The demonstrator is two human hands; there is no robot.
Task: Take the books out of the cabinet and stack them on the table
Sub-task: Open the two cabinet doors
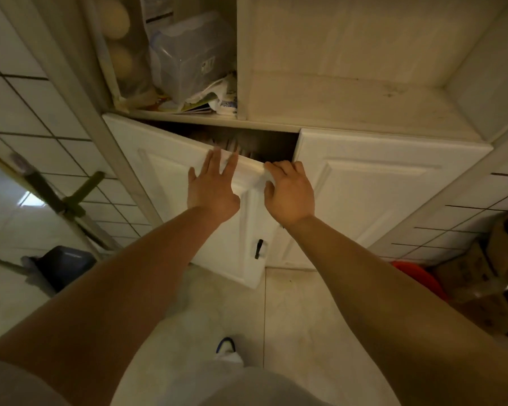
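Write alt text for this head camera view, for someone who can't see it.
Two bare hands pull open a white cabinet door: the left hand rests flat on its face and the right hand hooks its top edge. Books show dimly in the dark gap behind.

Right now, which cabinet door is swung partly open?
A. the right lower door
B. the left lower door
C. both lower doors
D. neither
B: the left lower door angles outward under the left hand and right hand, exposing a dark gap; the right lower door sits flush.
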